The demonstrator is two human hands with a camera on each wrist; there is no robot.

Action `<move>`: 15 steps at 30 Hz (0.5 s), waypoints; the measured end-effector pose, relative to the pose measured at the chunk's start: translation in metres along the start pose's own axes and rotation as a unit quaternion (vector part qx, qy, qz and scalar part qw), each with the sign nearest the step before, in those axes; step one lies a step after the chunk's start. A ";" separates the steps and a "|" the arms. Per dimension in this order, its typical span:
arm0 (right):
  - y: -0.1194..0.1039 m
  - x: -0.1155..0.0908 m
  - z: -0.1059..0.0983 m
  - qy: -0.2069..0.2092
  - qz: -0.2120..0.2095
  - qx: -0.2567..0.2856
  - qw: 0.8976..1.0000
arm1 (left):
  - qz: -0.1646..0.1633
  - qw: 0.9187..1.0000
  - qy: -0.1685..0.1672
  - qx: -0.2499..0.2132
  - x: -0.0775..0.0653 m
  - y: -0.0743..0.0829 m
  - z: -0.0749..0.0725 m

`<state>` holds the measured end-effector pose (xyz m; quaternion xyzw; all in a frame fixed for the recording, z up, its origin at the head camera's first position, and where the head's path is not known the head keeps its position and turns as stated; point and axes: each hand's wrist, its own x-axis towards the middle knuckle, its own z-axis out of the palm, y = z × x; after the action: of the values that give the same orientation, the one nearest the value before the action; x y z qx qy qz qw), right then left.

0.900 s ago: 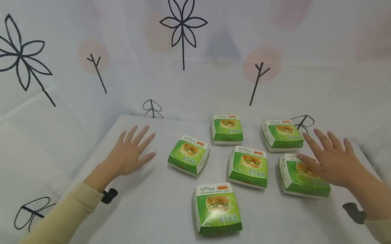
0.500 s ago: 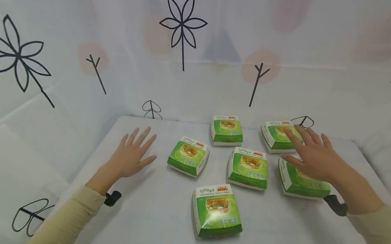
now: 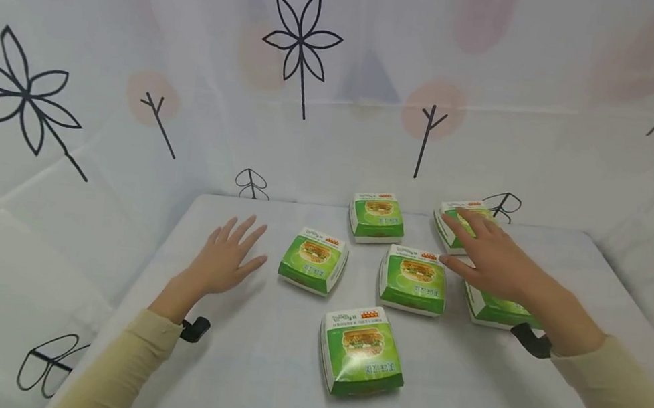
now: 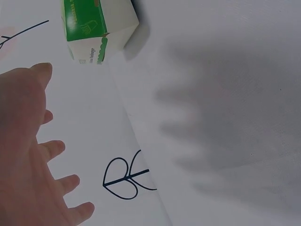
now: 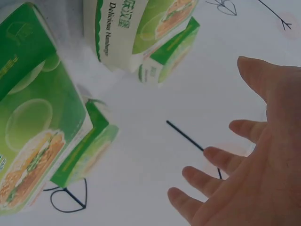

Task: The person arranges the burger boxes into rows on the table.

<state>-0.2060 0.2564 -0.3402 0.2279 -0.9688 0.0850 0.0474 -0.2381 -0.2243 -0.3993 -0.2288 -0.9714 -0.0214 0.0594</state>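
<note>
Several green and white hamburger boxes sit on the white-covered table. My left hand [image 3: 220,262] hovers over the left side with fingers spread and holds nothing; the closest hamburger box [image 3: 314,260] stands to its right. Above the right-hand boxes floats my right hand [image 3: 496,260], fingers extended, nothing in its grasp. It partly hides the back-right hamburger box [image 3: 459,226] and the right hamburger box [image 3: 499,311]. Its thumb tip overlaps the edge of the middle hamburger box [image 3: 413,280] in the head view. The right wrist view shows the palm apart from the boxes.
Another hamburger box [image 3: 376,218] stands at the back, and one more hamburger box [image 3: 362,351] lies nearest the front. Behind the table [image 3: 247,370] hangs a white cloth [image 3: 346,139] printed with leaves and branches. A dark wrist strap piece [image 3: 195,329] shows at the left cuff.
My right hand has moved left from above the right box toward the middle and back-right boxes. My left hand has shifted slightly right. The boxes stay in place.
</note>
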 end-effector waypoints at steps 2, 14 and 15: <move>-0.002 0.002 0.002 -0.005 0.000 0.001 1.000 | -0.001 1.000 -0.003 -0.009 0.001 0.001 -0.001; -0.021 0.012 0.008 -0.018 0.003 0.078 0.997 | 0.003 0.993 -0.011 -0.119 0.013 0.003 0.009; -0.024 0.014 0.008 -0.020 0.005 0.092 0.996 | 0.004 0.991 -0.010 -0.130 0.014 0.002 0.010</move>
<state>-0.2081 0.2283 -0.3429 0.2282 -0.9588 0.1692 0.0067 -0.2504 -0.2153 -0.4073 -0.2385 -0.9600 -0.1453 0.0198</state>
